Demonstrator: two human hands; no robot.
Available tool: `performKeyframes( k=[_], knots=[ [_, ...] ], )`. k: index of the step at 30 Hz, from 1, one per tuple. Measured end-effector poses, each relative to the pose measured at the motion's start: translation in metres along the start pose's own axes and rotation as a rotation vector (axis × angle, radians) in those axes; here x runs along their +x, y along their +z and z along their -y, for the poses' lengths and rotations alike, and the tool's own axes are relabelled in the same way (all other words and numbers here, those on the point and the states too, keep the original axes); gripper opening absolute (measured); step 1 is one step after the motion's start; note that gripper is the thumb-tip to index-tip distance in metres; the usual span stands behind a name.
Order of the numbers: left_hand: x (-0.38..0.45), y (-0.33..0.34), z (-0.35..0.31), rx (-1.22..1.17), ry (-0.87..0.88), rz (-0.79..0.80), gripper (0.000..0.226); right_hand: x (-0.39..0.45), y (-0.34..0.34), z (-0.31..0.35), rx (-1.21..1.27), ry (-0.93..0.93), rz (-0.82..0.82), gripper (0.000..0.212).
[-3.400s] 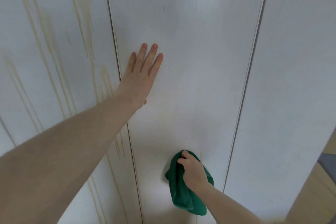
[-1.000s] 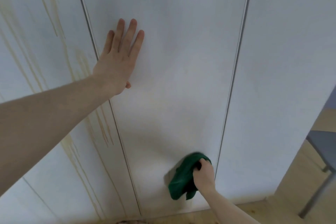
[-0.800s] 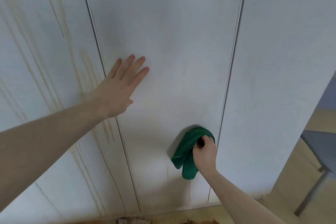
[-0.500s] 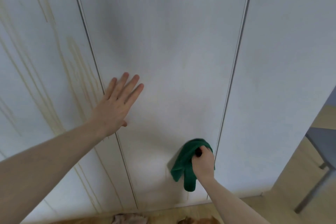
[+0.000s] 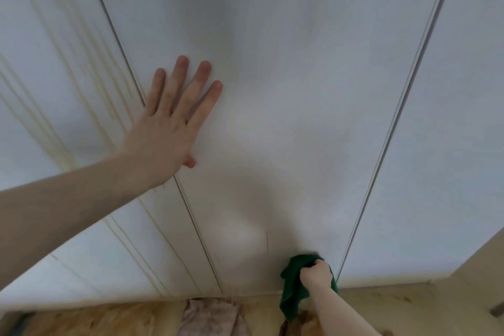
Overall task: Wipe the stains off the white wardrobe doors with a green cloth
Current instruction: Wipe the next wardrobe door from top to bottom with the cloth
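Low on door (image 5: 286,90), crumpled cloth (image 5: 293,292) (green)

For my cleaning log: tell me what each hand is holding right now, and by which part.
The right hand grips the green cloth by its bunched upper part; the rest hangs below. The left hand holds nothing, flat against the middle wardrobe door.

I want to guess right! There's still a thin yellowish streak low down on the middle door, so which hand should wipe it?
Right. The right hand already grips the green cloth beside that streak. The left hand lies flat, higher on the middle door, holding nothing.
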State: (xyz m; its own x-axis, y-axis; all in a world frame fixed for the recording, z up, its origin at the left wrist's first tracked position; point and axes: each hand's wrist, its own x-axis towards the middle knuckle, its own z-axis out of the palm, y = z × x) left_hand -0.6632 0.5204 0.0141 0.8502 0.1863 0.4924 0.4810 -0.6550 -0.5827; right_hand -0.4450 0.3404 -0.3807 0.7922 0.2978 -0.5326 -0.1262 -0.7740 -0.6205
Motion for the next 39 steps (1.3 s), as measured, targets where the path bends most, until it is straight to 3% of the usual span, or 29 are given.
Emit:
performKeyframes(
  k=[3, 6, 9, 11, 15, 18, 25, 33, 36, 39],
  knots=[
    [-0.001, -0.003, -0.001, 0.011, 0.0, 0.034, 0.161, -0.009, 0.005, 0.009, 0.092, 0.087, 0.078, 0.026],
    [-0.002, -0.008, -0.003, 0.041, -0.014, 0.095, 0.162, -0.041, 0.002, 0.034, 0.366, 0.124, 0.099, 0.028],
    [-0.002, -0.015, -0.006, 0.078, -0.037, 0.152, 0.161, -0.072, -0.006, 0.062, 0.543, 0.052, 0.133, 0.04],
    [-0.001, -0.019, -0.008, 0.078, -0.043, 0.167, 0.159, -0.091, -0.015, 0.082, 0.588, -0.058, 0.157, 0.036],
    [-0.001, -0.022, -0.009, 0.063, -0.058, 0.172, 0.16, -0.121, -0.031, 0.111, 0.618, -0.291, 0.141, 0.023],
    [-0.002, -0.022, -0.008, 0.068, -0.057, 0.155, 0.159, -0.125, -0.032, 0.113, 0.613, -0.327, 0.118, 0.021],
    [0.001, -0.009, -0.002, 0.027, -0.013, 0.059, 0.163, -0.081, 0.006, 0.066, 0.431, -0.099, 0.056, 0.017],
    [-0.003, -0.004, -0.002, 0.039, 0.002, 0.074, 0.162, -0.062, 0.034, 0.048, 0.353, 0.099, 0.053, 0.023],
    [-0.004, -0.007, -0.004, 0.077, -0.01, 0.106, 0.161, -0.077, 0.015, 0.06, 0.424, 0.075, 0.049, 0.022],
    [-0.003, -0.012, -0.006, 0.094, -0.031, 0.14, 0.16, -0.099, -0.024, 0.075, 0.536, -0.069, 0.017, 0.02]
  ],
)
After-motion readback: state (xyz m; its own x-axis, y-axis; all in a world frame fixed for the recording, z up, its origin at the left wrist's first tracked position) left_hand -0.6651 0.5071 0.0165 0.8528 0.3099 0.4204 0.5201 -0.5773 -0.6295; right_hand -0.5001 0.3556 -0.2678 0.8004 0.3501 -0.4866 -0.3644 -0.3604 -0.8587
